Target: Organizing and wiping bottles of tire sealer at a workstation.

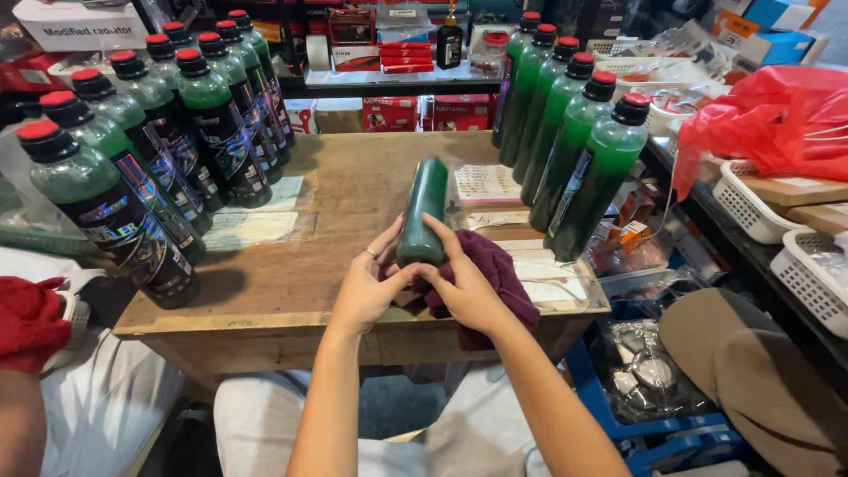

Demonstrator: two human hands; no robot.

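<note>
Both hands clasp the bottle's near end, left hand (367,291) and right hand (468,291) with cloth (503,274); bottle (424,208) points to 12 o'clock

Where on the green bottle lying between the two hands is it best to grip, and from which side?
Probably the lower body of the green bottle, gripped from both flanks: it lies with its base toward the person, where the left hand and right hand already meet, with a maroon cloth under the right.

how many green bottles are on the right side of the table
6, standing in a row along the table's right edge, from the far end to the nearest one. More could be hidden behind them.
</note>
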